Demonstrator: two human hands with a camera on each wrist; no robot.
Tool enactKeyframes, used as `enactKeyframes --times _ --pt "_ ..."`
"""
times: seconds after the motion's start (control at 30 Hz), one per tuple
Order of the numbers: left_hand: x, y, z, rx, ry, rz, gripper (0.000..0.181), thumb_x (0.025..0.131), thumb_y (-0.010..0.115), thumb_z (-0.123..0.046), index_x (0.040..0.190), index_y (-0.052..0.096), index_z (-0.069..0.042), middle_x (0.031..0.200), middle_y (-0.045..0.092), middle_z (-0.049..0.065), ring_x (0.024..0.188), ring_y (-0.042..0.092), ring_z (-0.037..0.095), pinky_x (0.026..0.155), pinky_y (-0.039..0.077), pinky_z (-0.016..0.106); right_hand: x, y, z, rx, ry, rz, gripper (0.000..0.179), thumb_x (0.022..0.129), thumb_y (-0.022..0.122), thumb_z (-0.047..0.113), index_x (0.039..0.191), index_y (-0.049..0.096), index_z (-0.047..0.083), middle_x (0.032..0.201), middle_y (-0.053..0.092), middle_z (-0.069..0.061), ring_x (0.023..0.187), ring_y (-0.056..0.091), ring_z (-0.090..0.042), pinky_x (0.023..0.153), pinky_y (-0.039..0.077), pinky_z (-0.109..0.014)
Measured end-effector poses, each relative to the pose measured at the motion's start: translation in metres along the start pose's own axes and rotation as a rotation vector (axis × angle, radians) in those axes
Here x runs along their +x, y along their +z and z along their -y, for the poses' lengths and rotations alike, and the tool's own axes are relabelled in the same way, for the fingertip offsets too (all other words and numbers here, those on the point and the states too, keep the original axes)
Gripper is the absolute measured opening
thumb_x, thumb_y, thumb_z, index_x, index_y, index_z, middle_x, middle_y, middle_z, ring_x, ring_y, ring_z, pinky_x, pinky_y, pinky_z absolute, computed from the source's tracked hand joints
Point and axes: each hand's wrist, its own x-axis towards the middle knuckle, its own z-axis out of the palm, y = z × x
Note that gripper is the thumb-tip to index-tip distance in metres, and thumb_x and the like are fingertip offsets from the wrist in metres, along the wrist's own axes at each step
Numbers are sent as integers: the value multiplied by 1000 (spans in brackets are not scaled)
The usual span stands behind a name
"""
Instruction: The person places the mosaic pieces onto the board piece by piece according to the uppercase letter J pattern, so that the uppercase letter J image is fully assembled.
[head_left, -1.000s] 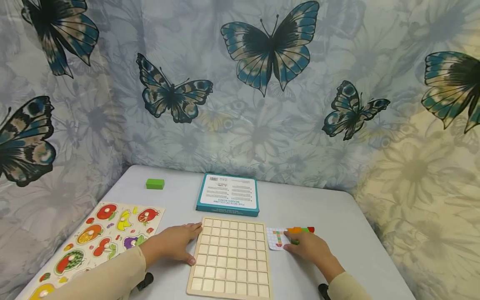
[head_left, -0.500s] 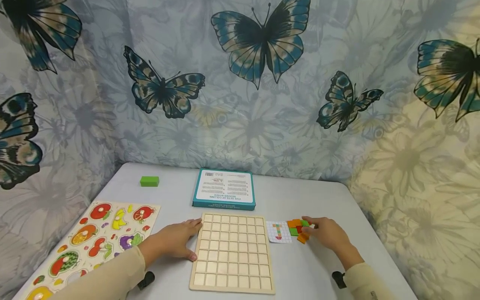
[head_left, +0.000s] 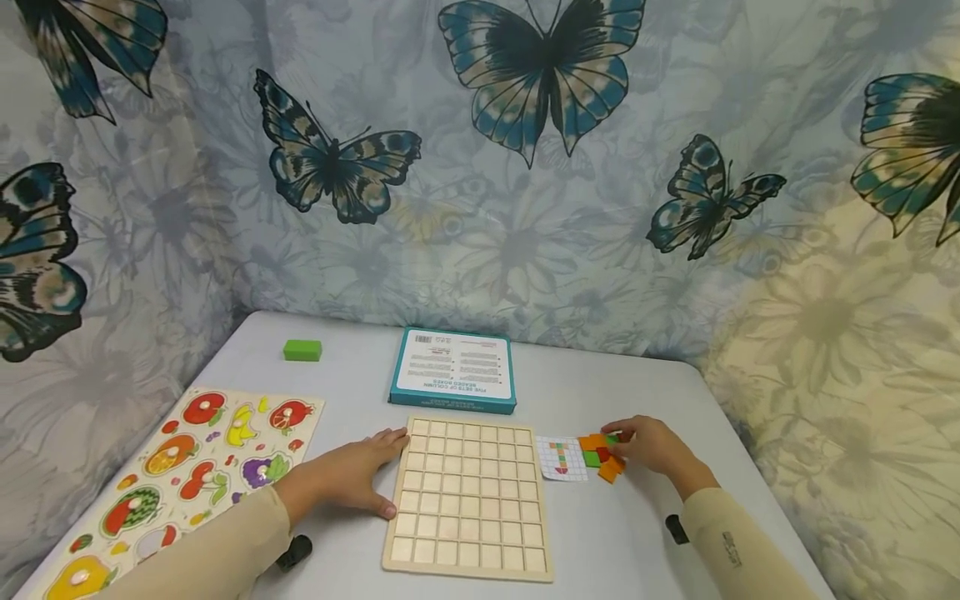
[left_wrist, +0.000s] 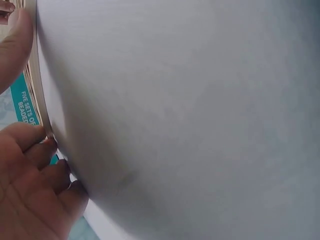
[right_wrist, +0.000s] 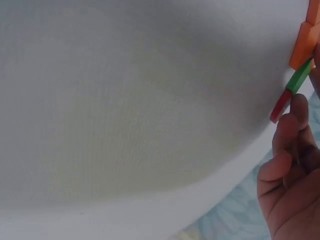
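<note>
One wooden grid board (head_left: 468, 500): between left hand (head_left: 345, 479) and right hand (head_left: 654, 450). Left hand: thumb and fingers spread, touching the board's near-side long edge. Right hand: fingers bent, fingertips at a small green block (right_wrist: 300, 76); pinched or merely touched, cannot tell. Coloured blocks (head_left: 592, 442), orange, green and red: clustered just left of the right hand. Pattern card (head_left: 573, 467): between cluster and board. Teal box (head_left: 453, 371): ahead, between the hands, just beyond the board. Green bar (head_left: 302, 351): beyond the left hand. Fruit puzzle (head_left: 266, 440): left of the left hand, partly behind the sleeve (head_left: 225, 533). Tabletop (head_left: 637, 542): extends right of the right hand to a slanting edge; patterned backdrop (head_left: 465, 267) along the far edge.
</note>
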Motion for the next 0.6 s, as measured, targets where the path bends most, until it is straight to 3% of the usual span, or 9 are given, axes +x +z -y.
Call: enactKeyframes --times 0.27,0.6 --pt "4 0 -1 38 -39 -12 112 67 77 -65 153 34 -8 160 26 5 145 22 30 113 26 49 7 -2 -4 -68 -24 11 30 88 73 34 115 74 20 101 62 -6 85 53 -25 68 48 -37" --pt "3 -4 -5 32 -50 -7 111 67 80 -61 153 34 -7 159 26 5 145 21 29 114 24 49 6 -5 -6 -89 -68 5 32 89 72 30 117 73 16 103 63 -8 89 55 -25 75 50 -43"
